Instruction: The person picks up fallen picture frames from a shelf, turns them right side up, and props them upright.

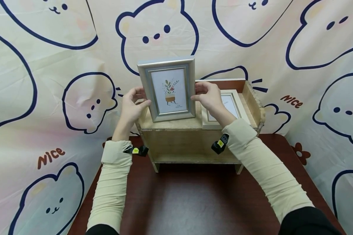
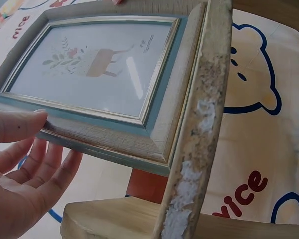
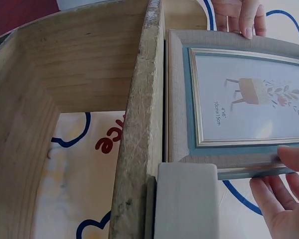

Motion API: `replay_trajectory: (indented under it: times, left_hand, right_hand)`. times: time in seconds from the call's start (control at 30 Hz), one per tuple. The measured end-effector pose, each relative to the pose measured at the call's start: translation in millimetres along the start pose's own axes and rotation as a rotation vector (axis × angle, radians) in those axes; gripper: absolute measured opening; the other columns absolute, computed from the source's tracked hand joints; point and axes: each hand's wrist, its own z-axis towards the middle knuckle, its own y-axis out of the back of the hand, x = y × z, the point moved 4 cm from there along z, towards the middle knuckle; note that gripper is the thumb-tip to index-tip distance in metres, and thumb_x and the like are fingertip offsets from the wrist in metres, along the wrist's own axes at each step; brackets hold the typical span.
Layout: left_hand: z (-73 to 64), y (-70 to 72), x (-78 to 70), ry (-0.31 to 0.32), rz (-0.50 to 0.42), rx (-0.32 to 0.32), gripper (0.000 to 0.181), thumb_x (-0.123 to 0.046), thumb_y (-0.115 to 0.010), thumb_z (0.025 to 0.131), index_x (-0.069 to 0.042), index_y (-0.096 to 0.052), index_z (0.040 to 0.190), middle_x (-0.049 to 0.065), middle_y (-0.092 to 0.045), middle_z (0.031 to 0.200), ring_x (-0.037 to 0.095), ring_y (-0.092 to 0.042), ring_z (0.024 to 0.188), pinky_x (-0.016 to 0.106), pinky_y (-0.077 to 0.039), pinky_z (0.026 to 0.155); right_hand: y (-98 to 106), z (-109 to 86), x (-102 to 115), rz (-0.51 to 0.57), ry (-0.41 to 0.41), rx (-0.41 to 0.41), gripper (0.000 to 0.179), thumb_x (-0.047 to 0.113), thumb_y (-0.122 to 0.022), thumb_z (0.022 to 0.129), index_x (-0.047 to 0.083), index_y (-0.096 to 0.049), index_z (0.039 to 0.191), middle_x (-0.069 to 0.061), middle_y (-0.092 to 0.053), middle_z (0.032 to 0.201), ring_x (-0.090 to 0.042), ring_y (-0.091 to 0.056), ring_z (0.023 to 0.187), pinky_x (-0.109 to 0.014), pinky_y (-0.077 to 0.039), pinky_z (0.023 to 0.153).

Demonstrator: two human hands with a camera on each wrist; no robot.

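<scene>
A silver-grey picture frame (image 1: 170,89) with a potted-plant print stands upright on the top board of a small wooden shelf (image 1: 191,147), leaning slightly back. My left hand (image 1: 133,106) pinches its left side, thumb on the front edge and fingers round behind. At the opposite side, my right hand (image 1: 208,95) holds the edge the same way. The left wrist view shows the left thumb (image 2: 20,124) on the frame's border. In the right wrist view, the frame's bottom edge lies along the worn front edge of the top board (image 3: 134,124).
A second, cream picture frame (image 1: 241,106) lies on the shelf top at the right, partly under my right forearm. The shelf's raised side panel (image 1: 254,101) bounds that end. Beneath is a dark red-brown table (image 1: 191,202); a cartoon-printed curtain (image 1: 106,58) hangs behind.
</scene>
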Motion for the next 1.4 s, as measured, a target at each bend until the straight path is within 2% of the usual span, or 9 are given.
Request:
replay_trajectory:
  times: [0.37,0.63,0.87,0.97,1.13,1.27,1.4]
  left_hand:
    - [-6.2,0.1,-0.2,-0.032,-0.024,-0.027,0.035,0.009,-0.065,0.076,-0.001,-0.055,0.107,0.001,-0.056,0.094,0.015,-0.053,0.091,0.034,-0.045,0.084]
    - [-10.2,-0.9,-1.7,-0.094,-0.016,-0.040,0.035,0.011,-0.065,0.075,0.006,-0.052,0.108,0.000,-0.054,0.092,0.014,-0.053,0.088,0.034,-0.047,0.082]
    - [-14.3,-1.5,-3.6,-0.088,-0.010,-0.045,0.038,0.009,-0.066,0.075,0.007,-0.051,0.110,0.002,-0.054,0.095,0.015,-0.053,0.089,0.031,-0.046,0.080]
    - [-17.1,-2.5,-6.5,-0.075,-0.011,-0.044,0.039,0.009,-0.066,0.075,0.007,-0.051,0.111,0.001,-0.054,0.096,0.014,-0.053,0.089,0.030,-0.046,0.079]
    - [-25.6,-5.8,-21.7,-0.081,-0.001,-0.047,0.038,0.012,-0.065,0.075,0.011,-0.050,0.110,0.004,-0.054,0.094,0.017,-0.053,0.088,0.033,-0.046,0.079]
    - [-29.0,-7.8,-28.7,-0.091,-0.007,-0.045,0.038,0.013,-0.064,0.075,0.013,-0.049,0.110,0.004,-0.053,0.092,0.021,-0.052,0.087,0.036,-0.046,0.079]
    - [-30.0,-7.9,-30.4,-0.089,-0.011,-0.044,0.037,0.014,-0.063,0.075,0.014,-0.049,0.109,0.004,-0.052,0.091,0.024,-0.052,0.088,0.035,-0.046,0.079]
  right_hand:
    - [-1.1,6.1,3.3,-0.055,-0.004,0.000,0.040,-0.008,-0.066,0.075,0.003,-0.060,0.114,-0.013,-0.063,0.106,-0.020,-0.059,0.095,-0.031,-0.048,0.081]
    - [-3.8,11.7,2.3,-0.080,-0.010,-0.015,0.040,-0.007,-0.066,0.076,0.004,-0.060,0.113,-0.012,-0.063,0.106,-0.019,-0.059,0.095,-0.031,-0.047,0.083]
    - [-5.6,14.9,2.3,-0.105,-0.031,-0.015,0.038,-0.005,-0.065,0.077,0.004,-0.059,0.114,-0.011,-0.063,0.108,-0.018,-0.058,0.099,-0.031,-0.045,0.085]
    - [-6.2,15.3,2.3,-0.106,-0.044,-0.012,0.039,-0.004,-0.065,0.077,0.004,-0.059,0.115,-0.011,-0.062,0.109,-0.018,-0.058,0.099,-0.032,-0.045,0.086]
    - [-6.2,15.7,2.7,-0.134,-0.045,-0.024,0.038,-0.002,-0.065,0.079,0.005,-0.059,0.115,-0.010,-0.062,0.110,-0.018,-0.058,0.100,-0.032,-0.044,0.087]
    - [-4.8,15.3,5.9,-0.137,0.005,-0.064,0.034,0.005,-0.065,0.081,0.005,-0.061,0.114,-0.009,-0.063,0.108,-0.017,-0.058,0.098,-0.029,-0.045,0.084]
    - [-3.1,15.0,15.2,-0.079,0.124,-0.110,0.032,0.010,-0.066,0.082,0.004,-0.061,0.113,-0.009,-0.063,0.104,-0.016,-0.059,0.093,-0.026,-0.047,0.078]
